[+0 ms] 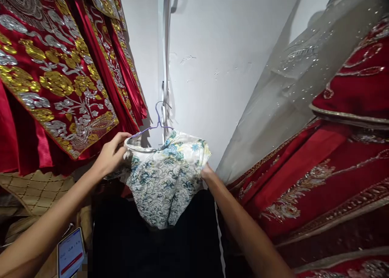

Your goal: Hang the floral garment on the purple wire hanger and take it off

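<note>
A short-sleeved floral top (164, 180), white with blue, green and yellow print, hangs from a thin purple wire hanger (158, 123) in front of me. The hanger's right arm runs into the top's neck. At the top's left shoulder, my left hand (114, 154) is closed, its fingers pinching the fabric beside the neckline and the hanger's left end. My right hand (207, 172) is at the edge of the right sleeve; the cloth covers its fingers, so I cannot see how they are bent. The top's lower part hangs over black cloth (158, 249).
Red garments with gold and silver embroidery (60, 79) hang at the left. Further red beaded garments (304, 180) and a sheer sparkling white fabric (282, 87) crowd the right. A lit phone (71, 253) lies at lower left. Behind stands a white wall (219, 39) with a vertical strip.
</note>
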### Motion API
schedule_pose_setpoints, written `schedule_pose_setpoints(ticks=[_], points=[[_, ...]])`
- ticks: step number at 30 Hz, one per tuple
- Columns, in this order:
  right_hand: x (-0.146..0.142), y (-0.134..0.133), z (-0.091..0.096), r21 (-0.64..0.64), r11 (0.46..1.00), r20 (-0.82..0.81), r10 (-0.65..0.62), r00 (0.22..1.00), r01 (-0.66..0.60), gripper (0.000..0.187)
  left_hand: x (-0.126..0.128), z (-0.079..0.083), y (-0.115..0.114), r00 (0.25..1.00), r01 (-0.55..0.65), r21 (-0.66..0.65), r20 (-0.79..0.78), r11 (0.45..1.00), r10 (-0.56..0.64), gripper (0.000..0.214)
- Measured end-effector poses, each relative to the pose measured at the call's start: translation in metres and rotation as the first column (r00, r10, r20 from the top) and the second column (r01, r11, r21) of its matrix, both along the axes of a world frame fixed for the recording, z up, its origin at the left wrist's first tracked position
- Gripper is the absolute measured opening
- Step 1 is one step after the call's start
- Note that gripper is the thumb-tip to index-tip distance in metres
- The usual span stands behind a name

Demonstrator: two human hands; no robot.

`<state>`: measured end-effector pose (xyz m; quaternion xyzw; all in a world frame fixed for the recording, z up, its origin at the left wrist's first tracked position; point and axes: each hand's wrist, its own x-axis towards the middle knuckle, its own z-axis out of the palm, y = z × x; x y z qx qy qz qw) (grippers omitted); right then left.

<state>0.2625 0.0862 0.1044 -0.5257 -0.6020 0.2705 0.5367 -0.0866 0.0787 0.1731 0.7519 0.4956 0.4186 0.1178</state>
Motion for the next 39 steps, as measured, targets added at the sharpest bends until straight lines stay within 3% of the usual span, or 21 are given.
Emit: schedule_pose_setpoints(ticks=[3,6,9,12,16,18,20,21,23,24,25,26,27,28,29,30,31,33,35,37,39], points=[[0.017,0.006,0.031,-0.01,0.99,-0.202,0.137,0.97,-0.142,0.077,-0.003,-0.001,0.001,0.984,-0.062,0.021,-0.165,0.998,0.065,0.053],[0.015,-0.009,0.076,0.123,0.912,-0.47,0.401,0.786,-0.391,0.092,0.007,0.003,0.011,0.972,-0.173,0.057,-0.15,0.983,0.18,0.047],[-0.004,-0.03,0.112,0.233,0.832,-0.562,0.538,0.628,-0.504,0.085,0.017,0.007,0.023,0.952,-0.272,0.107,-0.113,0.956,0.284,0.041],[-0.017,-0.031,0.123,0.251,0.88,-0.655,0.462,0.598,-0.404,0.067,0.019,0.009,0.032,0.904,-0.389,0.128,-0.138,0.912,0.405,0.044],[-0.011,0.004,0.123,0.2,0.975,-0.832,0.224,0.507,-0.102,0.04,0.013,0.015,0.045,0.86,-0.441,0.078,-0.248,0.894,0.446,0.049],[-0.009,0.015,0.126,0.21,0.977,-0.866,0.172,0.469,0.028,0.031,0.008,0.018,0.05,0.868,-0.423,0.011,-0.283,0.906,0.408,0.048],[-0.012,0.008,0.13,0.303,0.951,-0.824,0.228,0.519,0.062,0.028,0.002,0.017,0.051,0.9,-0.385,-0.035,-0.236,0.922,0.367,0.044],[-0.016,-0.001,0.131,0.362,0.932,-0.767,0.296,0.57,0.004,0.029,0.0,0.015,0.05,0.92,-0.361,-0.032,-0.177,0.932,0.351,0.04],[-0.023,-0.026,0.132,0.386,0.86,-0.568,0.506,0.649,-0.333,0.039,-0.002,0.008,0.045,0.952,-0.304,0.041,-0.025,0.952,0.305,0.032],[-0.026,-0.038,0.13,0.302,0.767,-0.436,0.639,0.633,-0.566,0.047,-0.001,0.004,0.041,0.962,-0.271,0.087,0.053,0.959,0.267,0.03],[-0.028,-0.048,0.127,0.154,0.634,-0.305,0.76,0.574,-0.758,0.055,0.002,0.0,0.037,0.967,-0.235,0.124,0.125,0.964,0.22,0.031],[-0.031,-0.055,0.122,-0.014,0.514,-0.187,0.842,0.507,-0.858,0.058,0.006,-0.003,0.032,0.968,-0.193,0.143,0.187,0.971,0.165,0.032],[-0.033,-0.058,0.115,-0.147,0.469,-0.074,0.873,0.482,-0.871,0.055,0.011,-0.006,0.027,0.965,-0.14,0.142,0.242,0.98,0.103,0.035],[-0.037,-0.058,0.105,-0.212,0.522,0.052,0.85,0.523,-0.826,0.05,0.019,-0.007,0.022,0.956,-0.074,0.127,0.29,0.989,0.035,0.037],[-0.043,-0.055,0.094,-0.204,0.638,0.194,0.77,0.608,-0.743,0.049,0.027,-0.007,0.016,0.942,0.001,0.107,0.334,0.994,-0.037,0.039],[-0.051,-0.05,0.08,-0.137,0.761,0.332,0.639,0.694,-0.634,0.058,0.038,-0.006,0.009,0.923,0.085,0.088,0.369,0.993,-0.112,0.04],[-0.06,-0.045,0.066,-0.035,0.85,0.452,0.483,0.75,-0.526,0.074,0.049,-0.003,0.002,0.897,0.178,0.072,0.398,0.981,-0.192,0.04],[-0.08,-0.035,0.036,0.104,0.881,0.631,0.299,0.716,-0.461,0.1,0.074,0.004,-0.015,0.824,0.364,0.046,0.449,0.93,-0.345,0.042],[-0.096,-0.03,0.014,0.215,0.86,0.693,0.199,0.693,-0.462,0.104,0.097,0.012,-0.03,0.724,0.497,0.04,0.531,0.867,-0.44,0.046],[-0.101,-0.031,0.004,0.31,0.853,0.661,0.124,0.74,-0.419,0.1,0.112,0.016,-0.037,0.617,0.56,0.059,0.636,0.826,-0.464,0.048],[-0.091,-0.035,0.007,0.362,0.875,0.609,0.038,0.792,-0.321,0.094,0.112,0.014,-0.034,0.557,0.608,0.045,0.687,0.793,-0.466,0.046]])
